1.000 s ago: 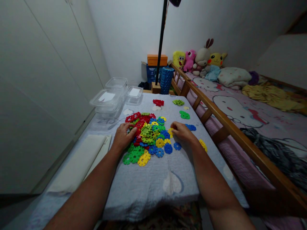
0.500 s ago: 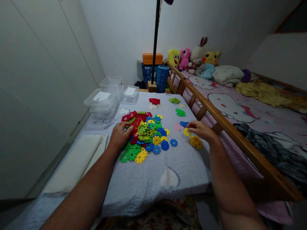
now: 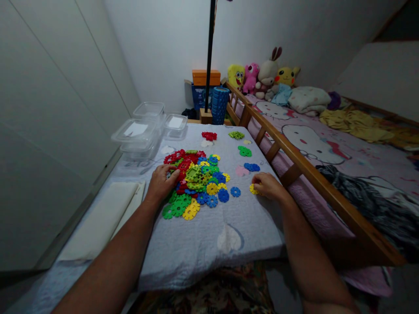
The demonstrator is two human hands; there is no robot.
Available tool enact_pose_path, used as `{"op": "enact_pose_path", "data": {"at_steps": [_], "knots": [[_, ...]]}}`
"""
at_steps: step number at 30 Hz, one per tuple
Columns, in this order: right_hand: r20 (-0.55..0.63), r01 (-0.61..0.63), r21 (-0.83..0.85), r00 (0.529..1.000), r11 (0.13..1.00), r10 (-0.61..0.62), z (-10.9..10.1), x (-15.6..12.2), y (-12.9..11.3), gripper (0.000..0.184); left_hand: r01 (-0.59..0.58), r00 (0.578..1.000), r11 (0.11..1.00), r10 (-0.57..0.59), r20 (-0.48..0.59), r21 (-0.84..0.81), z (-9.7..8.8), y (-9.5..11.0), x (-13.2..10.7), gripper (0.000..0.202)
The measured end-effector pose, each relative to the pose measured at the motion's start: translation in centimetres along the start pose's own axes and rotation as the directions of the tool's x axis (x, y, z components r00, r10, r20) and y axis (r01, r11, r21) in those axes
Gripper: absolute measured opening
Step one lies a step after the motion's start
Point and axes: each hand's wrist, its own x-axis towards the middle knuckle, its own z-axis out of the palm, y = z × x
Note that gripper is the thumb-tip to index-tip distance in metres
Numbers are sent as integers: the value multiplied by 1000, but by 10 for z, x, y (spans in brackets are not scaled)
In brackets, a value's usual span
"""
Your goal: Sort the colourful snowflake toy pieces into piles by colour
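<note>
The left hand (image 3: 162,182) rests half-curled on the mixed pile of discs (image 3: 199,181), seemingly pinning it. The right hand (image 3: 266,185) curls over yellow discs (image 3: 252,189) at the right, nearest in a row of one-colour clusters (image 3: 252,167); either grip I cannot tell.

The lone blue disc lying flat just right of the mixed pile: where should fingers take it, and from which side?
Pinch the blue disc across its notched rim, coming straight down from above. It lies flat on the quilt, apart from the pile, so only its edge offers a hold; the notches should give the fingers purchase. The right hand is nearer.
</note>
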Motion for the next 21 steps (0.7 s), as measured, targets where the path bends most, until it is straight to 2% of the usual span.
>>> {"op": "enact_pose_path", "data": {"at_steps": [3,10,14,19,21], "knots": [[-30,-24,-100,999,995,21,3,0,-1,17,-2,1000,1000,2,5,5,0,-1,0,45],[-22,-29,-130,999,991,27,5,-2,-3,19,4,1000,1000,-4,4,9,0,-1,0,46],[-77,-58,-186,996,981,44,1,-4,-13,22,11,1000,1000,-11,7,9,-1,3,-1,44],[18,176,-77,984,981,-175,0,-2,-43,23,15,1000,1000,-15,12,8,-3,6,-1,45],[53,216,-55,976,975,-213,5,-1,-53,23,21,1000,1000,-21,7,5,-2,6,-1,45]]}}
